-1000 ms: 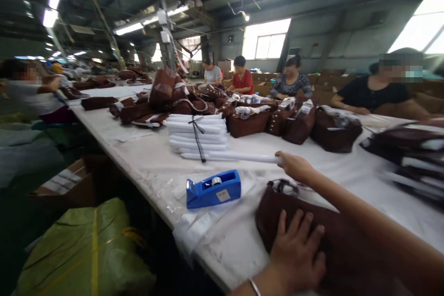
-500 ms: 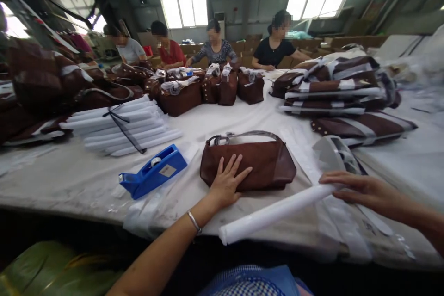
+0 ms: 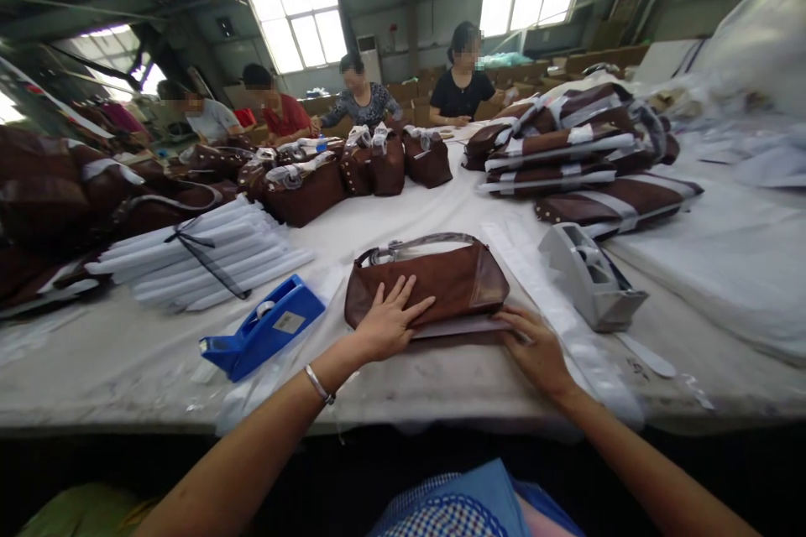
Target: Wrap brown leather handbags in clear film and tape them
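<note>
A brown handbag (image 3: 434,281) lies on the cloth-covered table in front of me, its wrapped strap arching along the far side. My left hand (image 3: 391,320) rests flat on its front, fingers spread. Along the bag's near lower edge lies a white paper roll (image 3: 463,326), partly hidden by the bag and my left hand. The fingers of my right hand (image 3: 532,344) grip the roll's right end, close to the bag's lower right corner. To the left stands a blue tape dispenser (image 3: 264,327), and to the right a grey tape dispenser (image 3: 588,277).
A tied bundle of white rolls (image 3: 201,256) sits at left. Several brown bags (image 3: 302,189) stand behind it, with stacked wrapped bags (image 3: 560,155) at back right. Several co-workers, one in a black top (image 3: 463,92), are across the table. The table's near edge (image 3: 441,419) runs before me.
My right hand has brought the white roll leftward, from out in front at the right to the bag's lower edge. My left hand stays on the bag. The camera view has shifted right.
</note>
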The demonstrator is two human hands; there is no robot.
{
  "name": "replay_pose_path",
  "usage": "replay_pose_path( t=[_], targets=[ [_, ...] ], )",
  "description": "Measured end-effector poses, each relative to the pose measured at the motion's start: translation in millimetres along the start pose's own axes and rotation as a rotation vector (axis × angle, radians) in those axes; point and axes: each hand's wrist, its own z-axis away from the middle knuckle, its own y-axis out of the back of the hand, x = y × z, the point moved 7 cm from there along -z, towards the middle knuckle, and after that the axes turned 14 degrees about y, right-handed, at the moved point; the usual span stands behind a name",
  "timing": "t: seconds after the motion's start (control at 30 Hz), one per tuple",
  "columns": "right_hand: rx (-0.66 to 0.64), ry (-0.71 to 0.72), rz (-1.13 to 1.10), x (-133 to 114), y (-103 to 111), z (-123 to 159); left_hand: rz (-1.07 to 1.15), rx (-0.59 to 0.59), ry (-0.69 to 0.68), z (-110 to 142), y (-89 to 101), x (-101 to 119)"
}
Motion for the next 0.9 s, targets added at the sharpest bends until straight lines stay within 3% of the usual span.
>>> replay_pose_path(
  t=[0.1, 0.2, 0.3, 0.43, 0.53, 0.63, 0.77, 0.9],
  targets=[
    [0.071, -0.014, 0.099, -4.0, -7.3, -7.7, -0.002, 0.026, -0.014, 3.3, 0.8, 3.2],
    [0.035, 0.012, 0.236, -7.8, -9.9, -13.8, -0.025, 0.123, 0.003, 9.3, -3.0, 7.3],
    [-0.017, 0.115, 0.332, -19.2, -3.1, -15.9, -0.063, 0.223, 0.032, 15.5, -9.4, 10.3],
    [0.013, 0.29, 0.365, -46.3, 9.6, -17.4, -0.101, 0.277, 0.021, 19.7, -17.1, 12.7],
    [-0.169, 0.47, 0.362, -62.7, -11.2, -14.9, -0.117, 0.303, -0.003, 21.2, -19.4, 13.2],
    [-0.377, 0.559, 0.357, -62.4, -39.8, -2.6, -0.132, 0.317, -0.015, 22.6, -18.9, 15.7],
    [-0.441, 0.527, 0.367, -52.3, -53.8, 10.0, -0.108, 0.319, 0.012, 21.7, -12.7, 24.4],
    [-0.443, 0.498, 0.298, -51.4, -50.5, 9.3, -0.105, 0.315, -0.014, 17.6, -13.2, 38.5]
  ],
)
